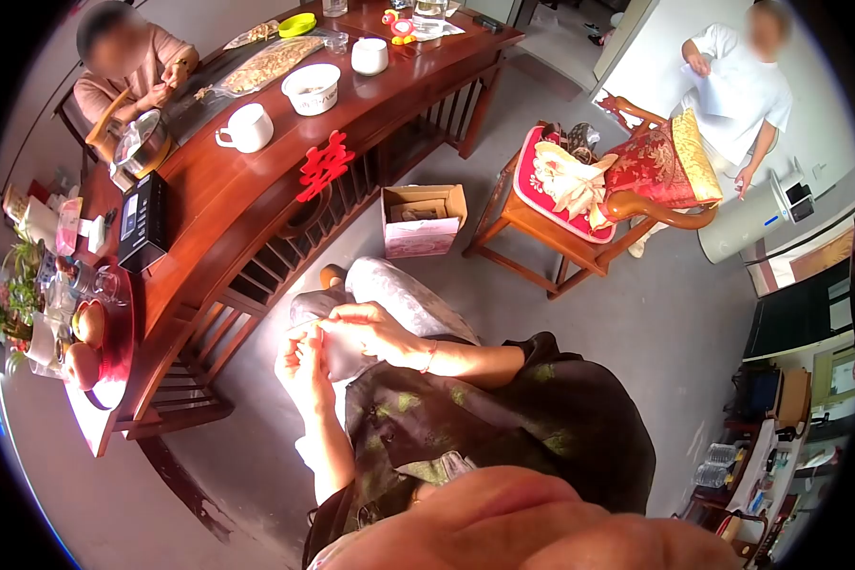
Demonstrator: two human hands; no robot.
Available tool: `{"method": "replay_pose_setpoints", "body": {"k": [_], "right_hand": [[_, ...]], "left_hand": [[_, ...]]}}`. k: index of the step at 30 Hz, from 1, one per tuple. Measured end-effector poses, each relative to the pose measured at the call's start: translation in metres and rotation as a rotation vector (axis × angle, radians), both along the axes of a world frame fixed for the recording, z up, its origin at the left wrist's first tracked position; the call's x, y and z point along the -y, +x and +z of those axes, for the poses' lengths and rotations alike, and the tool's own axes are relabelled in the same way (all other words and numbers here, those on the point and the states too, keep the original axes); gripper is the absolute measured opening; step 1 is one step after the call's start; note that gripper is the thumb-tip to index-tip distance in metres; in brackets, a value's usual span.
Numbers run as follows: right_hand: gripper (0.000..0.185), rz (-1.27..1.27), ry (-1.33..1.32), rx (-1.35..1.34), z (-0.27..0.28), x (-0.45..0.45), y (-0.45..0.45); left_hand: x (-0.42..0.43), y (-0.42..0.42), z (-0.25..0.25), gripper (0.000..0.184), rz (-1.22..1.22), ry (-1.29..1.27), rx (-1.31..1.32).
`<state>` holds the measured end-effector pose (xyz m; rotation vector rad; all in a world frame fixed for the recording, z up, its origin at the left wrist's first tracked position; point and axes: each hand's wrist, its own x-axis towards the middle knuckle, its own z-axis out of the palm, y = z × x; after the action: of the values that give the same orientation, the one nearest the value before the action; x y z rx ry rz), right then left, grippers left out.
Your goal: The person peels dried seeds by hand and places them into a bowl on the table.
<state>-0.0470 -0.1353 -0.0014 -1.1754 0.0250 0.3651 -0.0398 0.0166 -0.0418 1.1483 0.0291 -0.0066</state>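
Note:
My left hand [304, 369] and my right hand [369, 334] meet in front of my lap, with the fingertips of both pinched close together. Whatever lies between the fingers is too small and overexposed to make out. A red string-like band [429, 357] circles my right wrist. Below the hands are my legs in pale patterned trousers [408, 294] and my dark top with green patches [484, 408]. Nearest beyond the hands stands an open cardboard box [424, 243] on the floor, with brownish pieces inside.
A long wooden table [199, 218] holds a white mug [247, 128], a white bowl [312, 90] and a bag of brownish pieces [268, 66]. A seated person [138, 71] works behind it. Right of the box stands a cushioned wooden chair [570, 218]; beyond it, another person [736, 81].

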Motion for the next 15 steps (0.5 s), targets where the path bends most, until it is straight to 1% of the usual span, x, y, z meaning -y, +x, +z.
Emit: {"method": "replay_pose_setpoints", "body": {"k": [4, 6, 7, 8, 9, 10, 11, 12, 14, 15], "right_hand": [[0.017, -0.015, -0.025, 0.087, 0.000, -0.004, 0.000], [0.018, -0.068, -0.039, 0.131, -0.004, -0.006, 0.000], [0.018, -0.081, -0.038, 0.116, -0.004, -0.005, 0.001], [0.017, -0.025, 0.009, 0.076, -0.003, -0.003, 0.001], [0.016, 0.031, 0.052, 0.048, -0.001, -0.001, -0.001], [0.017, -0.020, 0.099, -0.005, 0.000, -0.005, -0.003], [0.018, -0.035, 0.057, 0.078, -0.001, -0.005, -0.001], [0.017, -0.023, 0.042, 0.054, 0.000, -0.004, 0.001], [0.015, -0.031, 0.026, 0.006, 0.002, -0.004, -0.004], [0.016, -0.033, 0.072, 0.023, -0.001, -0.005, -0.003]], "left_hand": [[-0.001, -0.002, 0.010, 0.010, -0.058, -0.071, -0.015], [-0.002, -0.001, 0.009, 0.010, -0.071, -0.083, -0.020], [-0.002, -0.003, 0.009, 0.010, -0.081, -0.089, -0.039], [0.000, -0.005, 0.013, 0.010, -0.038, -0.079, -0.056], [-0.001, -0.006, 0.018, 0.010, -0.059, -0.069, -0.064], [-0.001, -0.006, 0.015, 0.010, -0.053, -0.027, -0.028], [-0.001, -0.005, 0.013, 0.010, -0.035, 0.014, 0.017], [-0.002, -0.005, 0.013, 0.011, -0.039, 0.044, -0.007], [-0.002, -0.005, 0.016, 0.011, -0.042, 0.034, 0.007], [-0.001, -0.006, 0.016, 0.010, -0.047, 0.017, 0.027]]}}
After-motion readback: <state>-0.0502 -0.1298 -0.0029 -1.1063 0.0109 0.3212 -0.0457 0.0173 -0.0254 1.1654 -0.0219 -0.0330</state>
